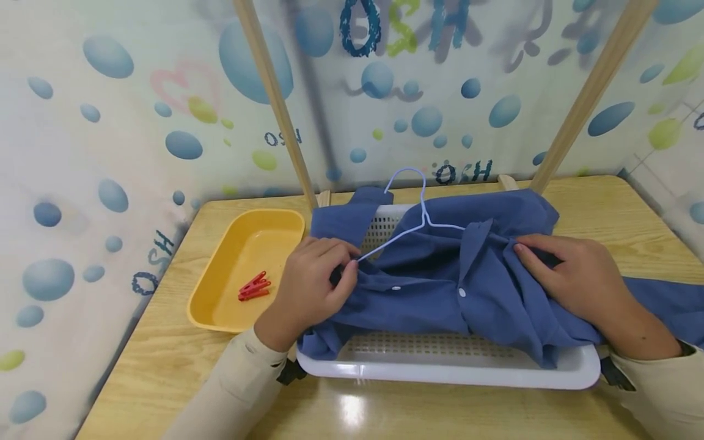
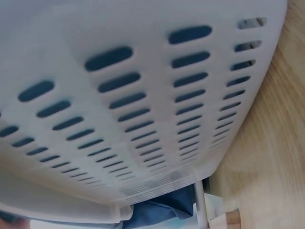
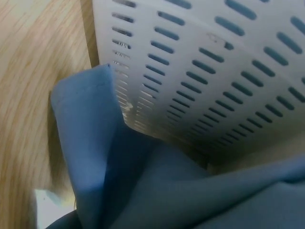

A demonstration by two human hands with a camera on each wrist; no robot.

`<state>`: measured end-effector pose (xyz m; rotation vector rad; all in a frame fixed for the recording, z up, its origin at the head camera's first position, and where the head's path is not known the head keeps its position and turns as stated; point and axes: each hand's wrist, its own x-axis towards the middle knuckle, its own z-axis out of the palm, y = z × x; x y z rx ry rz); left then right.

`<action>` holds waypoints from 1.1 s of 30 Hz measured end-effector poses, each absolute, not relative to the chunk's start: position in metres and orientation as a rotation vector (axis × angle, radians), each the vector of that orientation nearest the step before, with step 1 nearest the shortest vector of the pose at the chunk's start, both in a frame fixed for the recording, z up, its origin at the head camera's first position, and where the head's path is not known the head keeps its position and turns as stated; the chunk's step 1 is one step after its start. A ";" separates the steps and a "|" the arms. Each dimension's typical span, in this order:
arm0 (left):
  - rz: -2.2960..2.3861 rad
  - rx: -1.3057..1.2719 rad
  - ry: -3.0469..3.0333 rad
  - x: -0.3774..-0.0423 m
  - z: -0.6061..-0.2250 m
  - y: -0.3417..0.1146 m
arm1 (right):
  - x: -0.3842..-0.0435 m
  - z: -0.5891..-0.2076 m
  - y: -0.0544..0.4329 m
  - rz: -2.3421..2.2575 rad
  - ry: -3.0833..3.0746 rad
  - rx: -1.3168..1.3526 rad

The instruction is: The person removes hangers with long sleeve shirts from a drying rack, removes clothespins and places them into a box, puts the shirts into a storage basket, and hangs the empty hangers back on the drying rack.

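A blue button-up shirt [image 1: 423,305] lies spread across a white laundry basket [image 1: 456,376], collar side up. Its white buttons show at the front. A pale lavender clothes hanger [image 1: 404,231] is partly inside the shirt, its hook standing up over the far side. My left hand [image 1: 313,278] pinches the hanger's left arm near its end, right beside the shirt cloth. With thumb and forefinger my right hand [image 1: 583,278] pinches the shirt at the right shoulder. The hanger's right end is hidden under cloth. Both wrist views mostly show the slotted basket wall [image 2: 152,109]; blue cloth [image 3: 90,124] hangs beside it on the right.
Left of the basket, a yellow tray [image 1: 222,299] holds red clothespins [image 1: 255,287] on the wooden table [image 1: 148,379]. Two wooden poles [image 1: 275,91] rise behind the basket, before a patterned wall. A sleeve [image 1: 665,299] stretches over the basket's right side.
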<state>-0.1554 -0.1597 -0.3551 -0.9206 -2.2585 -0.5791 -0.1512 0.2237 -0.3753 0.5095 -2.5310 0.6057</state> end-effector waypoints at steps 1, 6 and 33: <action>-0.579 -0.924 -2.252 -0.155 -0.354 -0.160 | -0.151 -0.375 0.224 0.602 -2.522 0.515; -0.585 -0.943 -2.238 -0.154 -0.351 -0.161 | -0.149 -0.374 0.223 0.611 -2.432 0.528; -0.428 -0.918 -2.400 -0.145 -0.350 -0.156 | -0.151 -0.371 0.225 0.612 -2.214 0.583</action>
